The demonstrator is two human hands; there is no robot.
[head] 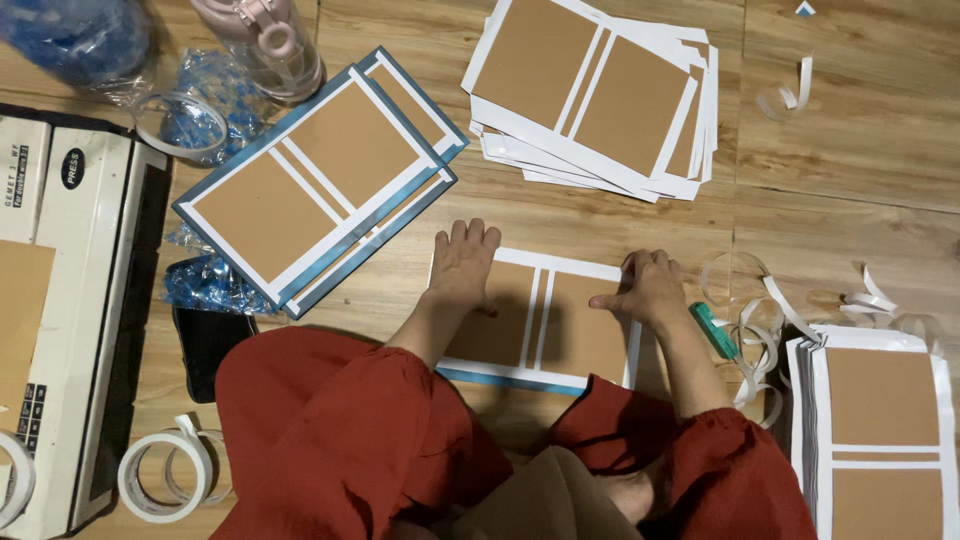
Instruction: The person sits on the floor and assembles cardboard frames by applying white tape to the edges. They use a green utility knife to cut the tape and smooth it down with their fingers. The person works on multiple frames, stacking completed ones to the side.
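Left hand (462,262) flat and right hand (650,290) pressing, fingers curled, neither gripping, on the brown cover board (520,320) lying on the floor between them, blue-edged finished ones (320,180) stacked left, untouched piles (600,90) waiting, so seemingly midway.

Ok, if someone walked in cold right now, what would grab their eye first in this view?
Probably the two hands pressed flat on a brown and white book cover on the wooden floor, the left hand on its left panel and the right hand on its right. Next, the piles of similar covers around it: a white-edged stack at the top, a blue-edged pair at upper left, and another stack at lower right.
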